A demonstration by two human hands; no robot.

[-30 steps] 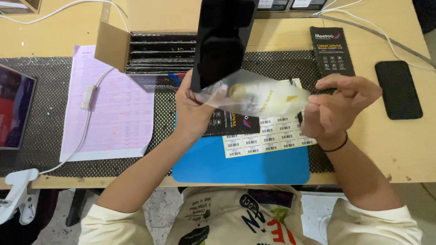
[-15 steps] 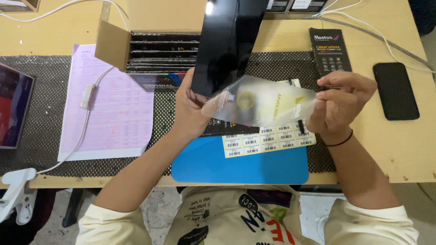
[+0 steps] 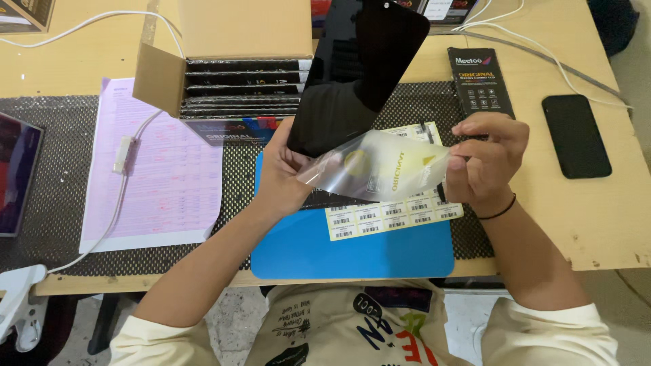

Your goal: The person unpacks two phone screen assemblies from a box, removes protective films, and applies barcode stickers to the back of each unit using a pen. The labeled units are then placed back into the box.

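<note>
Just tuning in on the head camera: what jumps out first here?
A glossy black screen panel is held tilted at centre by the left hand, while the right hand grips a clear protective film curling off its lower end. Beneath lie a blue mat and a barcode sticker sheet; an open cardboard box of black packages sits upper left.

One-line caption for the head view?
Left hand holds a black screen panel while right hand peels its clear film above a blue mat.
</note>
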